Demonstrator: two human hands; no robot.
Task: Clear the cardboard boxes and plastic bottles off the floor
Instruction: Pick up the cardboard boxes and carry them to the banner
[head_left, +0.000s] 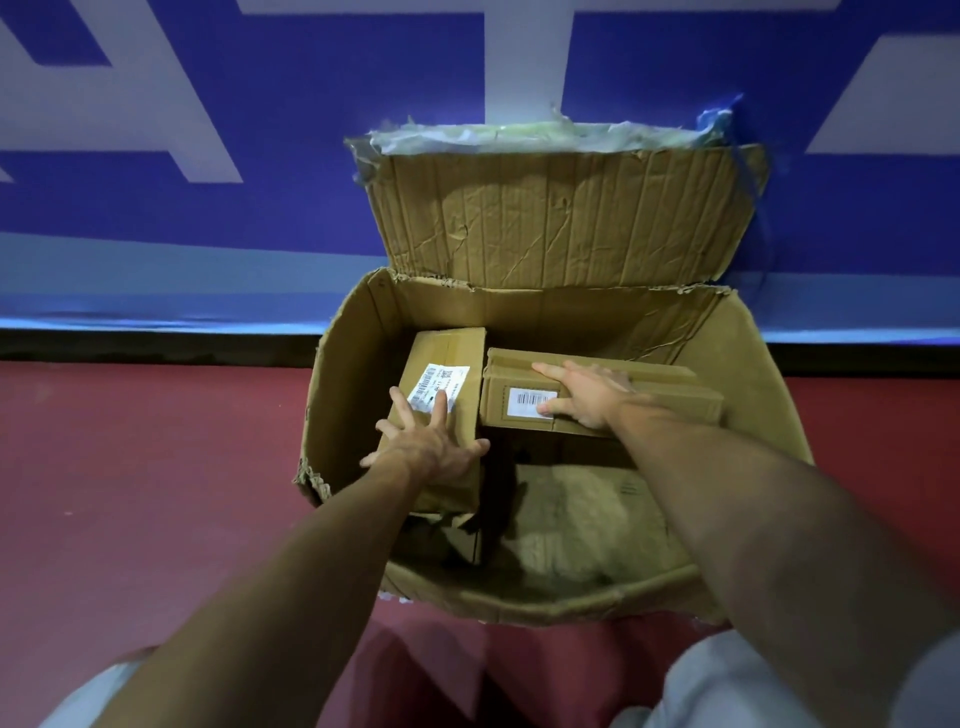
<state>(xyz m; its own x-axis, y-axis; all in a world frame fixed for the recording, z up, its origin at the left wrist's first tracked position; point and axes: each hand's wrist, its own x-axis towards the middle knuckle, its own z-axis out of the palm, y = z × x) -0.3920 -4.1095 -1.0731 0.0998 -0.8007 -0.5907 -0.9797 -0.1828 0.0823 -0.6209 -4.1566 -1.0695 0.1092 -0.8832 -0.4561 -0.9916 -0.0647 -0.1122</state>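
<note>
Left hand (426, 449) splayed flat on left box (452, 348), right hand (587, 395) flat on right box (672, 383) — neither gripping; press both level into carton (348, 374).

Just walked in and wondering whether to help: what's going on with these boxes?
A person is reaching into a big box that stands open on the red floor against the blue wall, with its back flap up. The left hand lies flat, fingers spread, on the left small box. The right hand rests on the right small box beside it. Both small boxes are inside the big box, towards its far side. No bottles are in view.
</note>
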